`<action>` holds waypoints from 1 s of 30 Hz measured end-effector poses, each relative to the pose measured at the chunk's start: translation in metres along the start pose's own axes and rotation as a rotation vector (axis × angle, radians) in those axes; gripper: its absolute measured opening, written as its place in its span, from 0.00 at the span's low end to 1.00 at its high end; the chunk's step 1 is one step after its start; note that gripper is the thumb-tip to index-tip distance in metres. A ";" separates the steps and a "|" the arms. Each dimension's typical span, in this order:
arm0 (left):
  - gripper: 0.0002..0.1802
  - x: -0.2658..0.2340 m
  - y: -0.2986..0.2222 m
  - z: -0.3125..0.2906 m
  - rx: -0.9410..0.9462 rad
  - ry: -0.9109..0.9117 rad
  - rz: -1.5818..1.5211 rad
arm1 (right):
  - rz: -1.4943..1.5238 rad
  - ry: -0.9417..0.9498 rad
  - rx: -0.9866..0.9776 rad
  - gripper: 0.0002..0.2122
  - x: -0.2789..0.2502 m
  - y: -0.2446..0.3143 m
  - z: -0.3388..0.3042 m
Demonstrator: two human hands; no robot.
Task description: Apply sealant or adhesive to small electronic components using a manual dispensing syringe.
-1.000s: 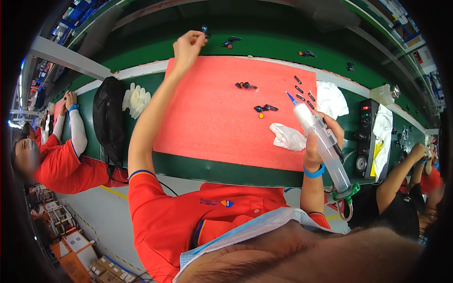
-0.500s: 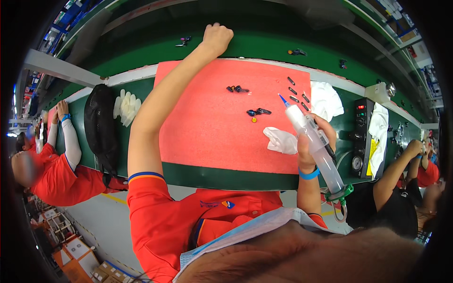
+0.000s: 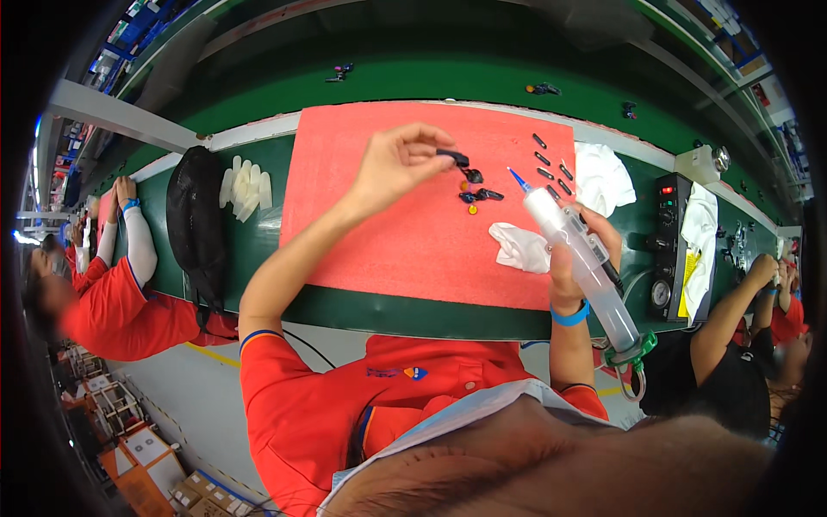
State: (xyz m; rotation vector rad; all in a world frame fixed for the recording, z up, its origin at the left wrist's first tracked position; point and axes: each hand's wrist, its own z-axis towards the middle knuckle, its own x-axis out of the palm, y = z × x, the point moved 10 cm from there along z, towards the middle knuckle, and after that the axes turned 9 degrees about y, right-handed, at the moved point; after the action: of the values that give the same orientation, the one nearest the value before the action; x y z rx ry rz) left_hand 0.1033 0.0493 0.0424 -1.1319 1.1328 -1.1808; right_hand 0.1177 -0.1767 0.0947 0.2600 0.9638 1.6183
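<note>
My left hand (image 3: pixel 405 161) is over the middle of the pink mat (image 3: pixel 362 250), its thumb and fingers pinching a small dark part (image 3: pixel 454 158). Smaller black and orange pieces show just beyond the pinch; whether they hang from it or lie on the mat I cannot tell. Close by on the mat lies another small dark assembly (image 3: pixel 481 196) with an orange round end. My right hand (image 3: pixel 586 250) is wrapped round a translucent dispensing syringe (image 3: pixel 594 280) at the mat's right side. Its blue needle tip points up and left, toward the assembly; a green cap closes the rear.
Several small black pieces (image 3: pixel 544 158) lie at the mat's upper right. A crumpled white cloth (image 3: pixel 519 247) is left of the syringe. Finger cots (image 3: pixel 245 188) and a black pouch (image 3: pixel 195 228) lie left; a control box (image 3: pixel 670 250) stands right. Other people sit on both sides.
My left hand has come back from the green strip beyond the mat to above the mat, and now pinches a dark part. My right hand keeps the syringe in nearly the same place.
</note>
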 end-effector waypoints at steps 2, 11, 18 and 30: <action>0.13 0.006 0.001 -0.010 0.036 -0.025 -0.010 | 0.004 0.001 0.004 0.21 0.001 -0.002 0.000; 0.16 0.019 -0.026 -0.029 0.211 -0.067 0.351 | 0.032 -0.020 0.028 0.20 0.004 -0.005 -0.001; 0.11 0.015 -0.018 -0.027 0.218 -0.090 0.551 | 0.004 -0.014 0.014 0.20 0.005 -0.003 0.001; 0.07 0.015 0.043 -0.014 -0.464 0.178 0.015 | -0.001 -0.010 0.022 0.21 0.004 -0.002 0.000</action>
State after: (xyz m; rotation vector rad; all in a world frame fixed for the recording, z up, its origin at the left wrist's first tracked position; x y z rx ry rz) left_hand 0.0942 0.0355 -0.0025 -1.3794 1.6057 -1.0493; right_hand 0.1178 -0.1732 0.0914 0.2824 0.9743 1.6054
